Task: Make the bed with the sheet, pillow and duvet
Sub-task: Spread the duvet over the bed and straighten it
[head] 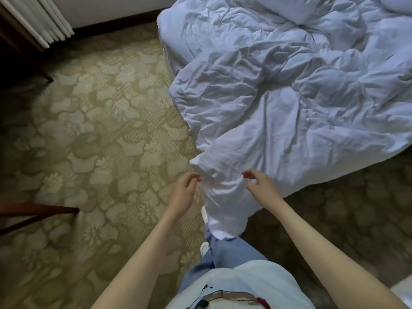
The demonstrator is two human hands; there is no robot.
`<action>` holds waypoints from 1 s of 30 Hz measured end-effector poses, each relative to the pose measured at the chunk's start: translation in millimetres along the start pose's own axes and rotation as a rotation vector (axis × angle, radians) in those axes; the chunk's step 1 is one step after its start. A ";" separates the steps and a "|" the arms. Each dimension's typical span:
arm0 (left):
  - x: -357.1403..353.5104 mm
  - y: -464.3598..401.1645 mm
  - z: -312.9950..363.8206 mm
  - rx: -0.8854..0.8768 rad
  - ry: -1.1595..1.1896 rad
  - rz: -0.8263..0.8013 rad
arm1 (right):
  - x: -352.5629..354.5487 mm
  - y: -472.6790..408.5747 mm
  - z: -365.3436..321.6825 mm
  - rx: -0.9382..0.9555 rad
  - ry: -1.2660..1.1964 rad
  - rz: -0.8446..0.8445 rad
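Reaching with loosely curled, seemingly empty fingers, left hand (184, 189) and right hand (262, 186) flank the duvet (278, 103) corner hanging between them.

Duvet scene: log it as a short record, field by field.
duvet: white duvet, crumpled on the bed, one corner hanging off the bed's edge toward the carpet
left hand: left hand, fingers loosely curled, beside the hanging corner, holding nothing
right hand: right hand, fingers loosely curled over the corner, holding nothing
pillow: not in view
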State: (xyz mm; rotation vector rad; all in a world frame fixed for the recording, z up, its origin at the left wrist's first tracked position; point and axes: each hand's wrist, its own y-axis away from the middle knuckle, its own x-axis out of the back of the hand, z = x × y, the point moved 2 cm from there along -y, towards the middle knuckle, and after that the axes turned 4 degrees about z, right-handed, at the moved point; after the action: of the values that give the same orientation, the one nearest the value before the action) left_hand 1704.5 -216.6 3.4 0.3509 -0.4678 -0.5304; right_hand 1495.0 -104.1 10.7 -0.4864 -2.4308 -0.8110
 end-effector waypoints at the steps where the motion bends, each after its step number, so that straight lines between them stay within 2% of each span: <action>1: 9.3 -9.1 1.6 0.006 -0.015 0.027 | -4.8 -8.3 -9.2 0.021 -0.002 0.014; 8: 80.8 -80.6 16.9 0.020 -0.084 0.133 | -36.6 -89.1 -76.7 0.149 -0.038 0.120; 15: 149.6 -159.2 39.0 0.033 -0.128 0.230 | -42.8 -175.9 -155.3 0.198 -0.071 0.170; 22: 206.2 -241.7 55.8 -0.001 -0.197 0.234 | -57.6 -250.8 -212.2 0.208 -0.013 0.223; 30: 278.1 -382.0 91.5 -0.038 -0.249 0.121 | -86.1 -345.4 -283.1 0.100 -0.010 0.308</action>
State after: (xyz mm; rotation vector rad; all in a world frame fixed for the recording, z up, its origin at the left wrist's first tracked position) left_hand 1717.4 -697.8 6.9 0.2189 -0.7141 -0.4665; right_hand 1500.8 -558.8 0.0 -0.8015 -2.3131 -0.5541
